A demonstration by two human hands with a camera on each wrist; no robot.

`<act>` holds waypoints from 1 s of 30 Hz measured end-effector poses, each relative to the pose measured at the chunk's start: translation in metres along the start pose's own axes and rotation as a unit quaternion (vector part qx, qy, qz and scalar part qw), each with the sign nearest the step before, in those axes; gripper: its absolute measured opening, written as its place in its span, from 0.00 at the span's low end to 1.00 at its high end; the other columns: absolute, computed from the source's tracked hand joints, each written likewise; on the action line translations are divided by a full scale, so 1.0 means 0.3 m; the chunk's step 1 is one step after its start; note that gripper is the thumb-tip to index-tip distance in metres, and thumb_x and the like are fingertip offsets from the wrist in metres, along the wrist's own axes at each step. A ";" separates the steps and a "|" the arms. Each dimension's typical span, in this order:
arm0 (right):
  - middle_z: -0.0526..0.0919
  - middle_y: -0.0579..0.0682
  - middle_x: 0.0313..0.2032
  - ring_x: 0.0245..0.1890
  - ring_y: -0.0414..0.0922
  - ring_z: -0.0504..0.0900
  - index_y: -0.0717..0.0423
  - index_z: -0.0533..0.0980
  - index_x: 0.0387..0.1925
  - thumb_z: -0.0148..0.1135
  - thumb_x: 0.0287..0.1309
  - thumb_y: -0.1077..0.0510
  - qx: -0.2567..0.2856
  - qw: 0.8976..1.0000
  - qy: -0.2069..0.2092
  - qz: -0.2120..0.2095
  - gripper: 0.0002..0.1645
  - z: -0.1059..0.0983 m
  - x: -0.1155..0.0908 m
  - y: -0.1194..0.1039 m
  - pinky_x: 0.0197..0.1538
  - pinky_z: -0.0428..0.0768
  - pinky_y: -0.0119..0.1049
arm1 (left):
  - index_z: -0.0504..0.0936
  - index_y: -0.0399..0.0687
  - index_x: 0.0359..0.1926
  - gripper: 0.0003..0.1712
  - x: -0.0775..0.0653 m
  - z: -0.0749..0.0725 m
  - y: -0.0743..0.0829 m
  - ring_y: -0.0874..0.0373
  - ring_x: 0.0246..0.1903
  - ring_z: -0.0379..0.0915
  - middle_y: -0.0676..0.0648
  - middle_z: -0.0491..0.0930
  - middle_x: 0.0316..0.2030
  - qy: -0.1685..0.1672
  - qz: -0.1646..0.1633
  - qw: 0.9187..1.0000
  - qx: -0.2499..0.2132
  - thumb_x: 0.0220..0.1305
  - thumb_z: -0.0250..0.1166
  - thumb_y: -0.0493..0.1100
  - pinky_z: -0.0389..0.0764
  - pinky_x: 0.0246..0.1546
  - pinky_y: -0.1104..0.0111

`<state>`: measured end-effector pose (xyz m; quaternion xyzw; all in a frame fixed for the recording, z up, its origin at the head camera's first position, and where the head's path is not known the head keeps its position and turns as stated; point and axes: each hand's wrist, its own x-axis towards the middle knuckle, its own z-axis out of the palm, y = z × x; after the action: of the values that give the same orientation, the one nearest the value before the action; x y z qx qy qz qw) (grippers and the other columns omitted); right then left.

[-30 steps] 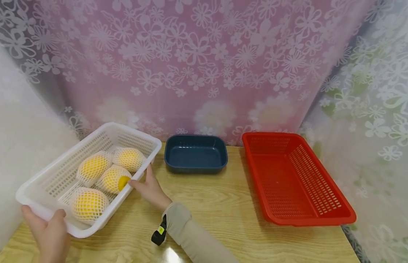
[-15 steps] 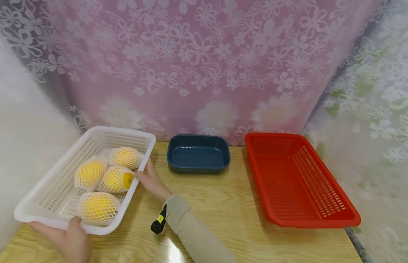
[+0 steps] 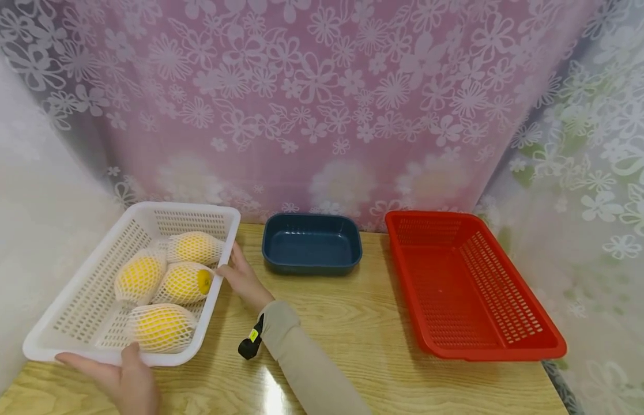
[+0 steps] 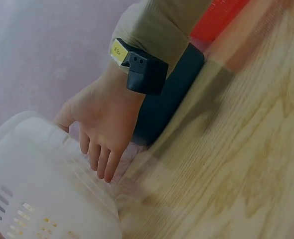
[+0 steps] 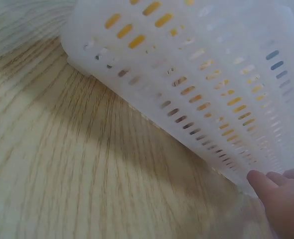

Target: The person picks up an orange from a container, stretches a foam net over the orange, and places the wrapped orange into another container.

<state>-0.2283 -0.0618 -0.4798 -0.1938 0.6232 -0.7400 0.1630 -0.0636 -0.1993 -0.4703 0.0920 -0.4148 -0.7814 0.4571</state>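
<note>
A white slotted plastic basket (image 3: 72, 311) stands at the left of the table with several yellow fruits (image 3: 163, 327) in it, each in a white foam net. My left hand (image 3: 127, 381) grips its near edge, thumb over the rim and fingers underneath. On the basket's right side my right hand (image 3: 245, 282) holds the rim, thumb at the top and fingers along the outer wall. The left wrist view shows this right hand (image 4: 104, 119) against the basket's wall (image 4: 47, 174). In the right wrist view the slotted side (image 5: 187, 99) lies close above the tabletop; contact is unclear.
A dark blue rectangular tub (image 3: 311, 268) sits at the back middle of the wooden table (image 3: 353, 323). To the right is a red slotted basket (image 3: 441, 288). Floral curtains (image 3: 322, 115) enclose the back and sides.
The white basket has turned counterclockwise, its near end swinging right and its far end left, and it has levelled out. My left hand has moved right with it; the right hand keeps its hold.
</note>
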 end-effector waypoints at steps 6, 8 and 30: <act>0.50 0.39 0.76 0.74 0.42 0.50 0.37 0.41 0.79 0.54 0.63 0.63 0.008 1.000 0.007 -0.007 0.51 0.008 0.012 0.003 0.70 0.59 0.40 | 0.19 0.55 0.76 0.58 0.015 -0.009 0.005 0.59 0.75 0.39 0.52 0.34 0.78 -0.017 -0.024 0.998 0.052 0.58 0.38 0.15 0.50 0.71 0.70; 0.50 0.45 0.77 0.74 0.46 0.51 0.40 0.41 0.79 0.52 0.66 0.63 0.003 1.000 0.011 -0.005 0.48 0.013 0.009 -0.006 0.70 0.60 0.43 | 0.20 0.59 0.76 0.56 0.022 -0.014 0.013 0.59 0.75 0.39 0.53 0.34 0.78 -0.019 -0.051 0.994 0.094 0.61 0.40 0.17 0.50 0.71 0.70; 0.55 0.48 0.75 0.73 0.50 0.58 0.48 0.57 0.75 0.54 0.71 0.47 -0.490 0.848 0.107 -0.169 0.35 -0.257 -0.327 -0.490 0.65 0.67 0.56 | 0.58 0.45 0.75 0.35 0.141 0.218 0.223 0.22 0.69 0.20 0.30 0.41 0.75 -0.431 0.100 0.697 0.565 0.70 0.56 0.47 0.27 0.54 0.24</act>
<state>-0.1805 0.0767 -0.3547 -0.2709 0.8760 -0.3704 -0.1484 -0.0792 -0.2117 -0.3696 -0.0561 -0.9364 -0.3040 0.1659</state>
